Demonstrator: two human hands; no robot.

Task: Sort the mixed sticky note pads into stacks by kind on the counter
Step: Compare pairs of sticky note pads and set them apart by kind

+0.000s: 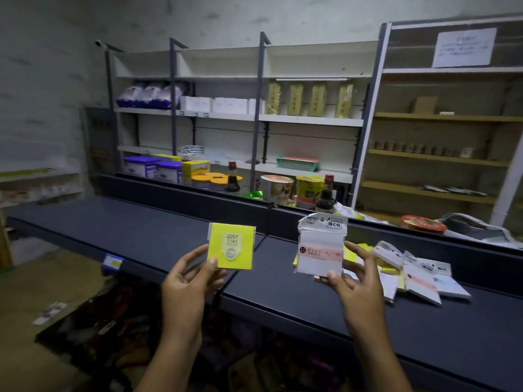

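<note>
— Two pads are held up over the counter (141, 222), one in each hand. How should they be read, from the left?

— The yellow pad (230, 246) is pinched at its lower left corner by the left hand (189, 281), thumb on the front, fingers curled behind. It is kept upright, clear of the counter, its label "2207" facing the camera.

— And the other?

— The white pad (321, 250), in a clear wrapper with a pale pink band across it, is gripped along its lower right edge by the right hand (356, 281), thumb at the bottom, fingers up the side. It too is held in the air, not set down.

— What remains?

— The mixed heap of pads (410, 273) is seen further right on the counter, white and yellow overlapped; how many kinds are in it cannot be told, as the far ones are blurred.

— How is this step best done?

— The two kinds should be kept well apart: the yellow one laid flat on the bare stretch at the left, the white one near the middle, away from the heap. Each should be lowered square and label up, so later pads can be stacked edge to edge. The wrapper looks slippery, so it is better released only once the pad is flat.
</note>
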